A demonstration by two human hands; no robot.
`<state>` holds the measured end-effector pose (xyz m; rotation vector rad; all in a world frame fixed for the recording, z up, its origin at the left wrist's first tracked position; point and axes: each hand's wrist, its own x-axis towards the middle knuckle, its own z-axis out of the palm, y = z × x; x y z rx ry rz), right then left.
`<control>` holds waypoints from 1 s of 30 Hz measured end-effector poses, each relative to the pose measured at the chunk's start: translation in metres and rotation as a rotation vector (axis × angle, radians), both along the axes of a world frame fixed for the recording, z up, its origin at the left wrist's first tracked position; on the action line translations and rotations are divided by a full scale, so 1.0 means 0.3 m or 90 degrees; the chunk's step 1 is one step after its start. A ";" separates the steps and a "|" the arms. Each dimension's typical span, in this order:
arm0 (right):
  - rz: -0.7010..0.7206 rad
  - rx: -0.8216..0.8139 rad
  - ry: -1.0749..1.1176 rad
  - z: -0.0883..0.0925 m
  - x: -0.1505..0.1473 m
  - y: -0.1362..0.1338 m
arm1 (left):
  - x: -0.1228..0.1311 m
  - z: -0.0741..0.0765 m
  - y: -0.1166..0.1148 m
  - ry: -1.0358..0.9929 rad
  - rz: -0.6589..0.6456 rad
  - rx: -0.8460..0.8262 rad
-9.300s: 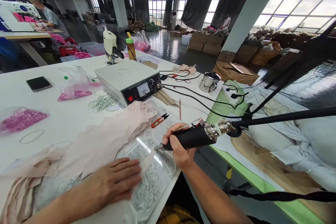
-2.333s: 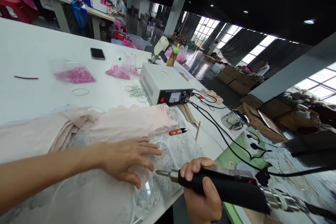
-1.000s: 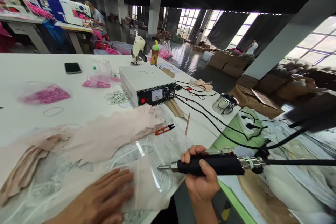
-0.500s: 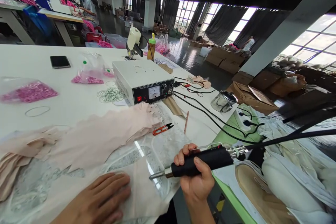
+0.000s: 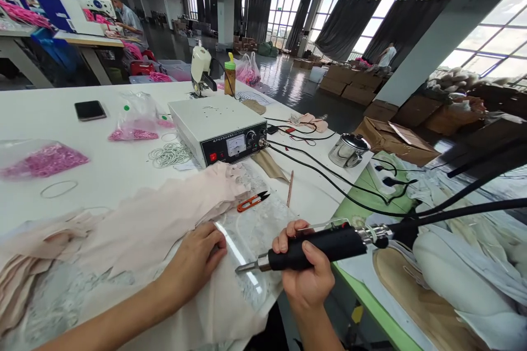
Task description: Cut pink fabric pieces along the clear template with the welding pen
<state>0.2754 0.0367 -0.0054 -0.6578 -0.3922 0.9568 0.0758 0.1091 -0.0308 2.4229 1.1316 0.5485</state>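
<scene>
Right hand [image 5: 307, 281] is fist-closed round the black handle of the hand tool [image 5: 325, 242], thumb across it; probably for steady tip control. Left hand [image 5: 193, 260] is palm down on the pink fabric [image 5: 152, 225], fingers curled at its edge. Pinching or just pressing, can't tell. Likely pins the cloth so it won't slide on the glossy clear sheet [image 5: 251, 225].

Tool sits over the near edge of the table [image 5: 102, 170], just right of the left hand. Long axis is near horizontal. Metal tip [image 5: 244, 268] points left and slightly down toward the left fingers; cable [image 5: 453, 211] trails right.

Beyond: orange snips [image 5: 250, 202], control box [image 5: 218, 129], steel pot [image 5: 349, 149].
</scene>
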 end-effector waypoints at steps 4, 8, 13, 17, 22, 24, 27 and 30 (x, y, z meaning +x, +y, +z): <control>-0.023 0.008 0.011 -0.005 0.008 0.018 | -0.021 0.009 0.008 -0.016 -0.007 -0.022; -0.041 0.014 0.044 -0.004 -0.007 0.048 | -0.045 0.027 0.010 -0.028 -0.035 -0.034; -0.022 0.019 0.071 0.001 -0.053 0.074 | -0.066 0.049 0.017 -0.045 -0.076 -0.005; 0.014 0.019 0.080 0.008 -0.083 0.070 | -0.096 0.041 -0.009 -0.077 -0.113 0.071; 0.026 0.018 0.099 0.014 -0.084 0.066 | -0.145 0.026 -0.080 -0.091 -0.184 0.168; 0.020 0.017 0.098 0.011 -0.080 0.069 | -0.165 0.032 -0.098 -0.081 -0.200 0.201; 0.007 0.006 0.083 0.002 -0.078 0.072 | -0.193 0.050 -0.106 -0.023 -0.260 0.245; -0.001 0.003 0.072 -0.005 -0.080 0.071 | -0.206 0.058 -0.097 0.037 -0.298 0.286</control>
